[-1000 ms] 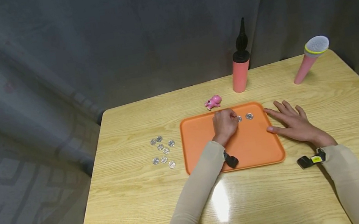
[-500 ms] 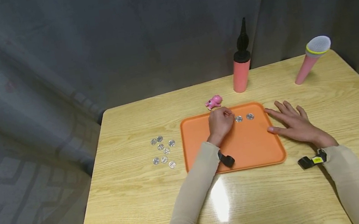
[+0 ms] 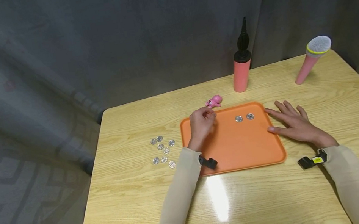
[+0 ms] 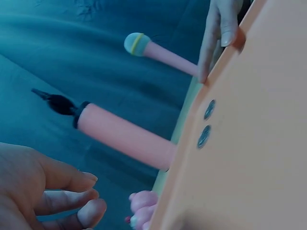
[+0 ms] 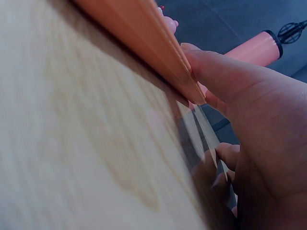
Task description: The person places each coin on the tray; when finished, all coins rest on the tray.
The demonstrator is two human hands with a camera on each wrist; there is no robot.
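Observation:
Two silver coins lie side by side at the far right of an orange tray. My left hand is above the tray's far left part, its fingers loosely bent. The left wrist view shows the fingertips with nothing between them. With fingers spread, my right hand touches the tray's right edge; in the right wrist view its thumb rests at the rim. Several more coins are scattered on the table left of the tray.
A pink toy figure lies just behind the tray. Behind it stands a pink hand pump with a black nozzle, and a pink toy microphone is at the back right. Dark cloth hangs behind the wooden table.
My left hand has moved left, away from the two coins on the tray, leaving both in full view. The right hand stays at the tray's right edge.

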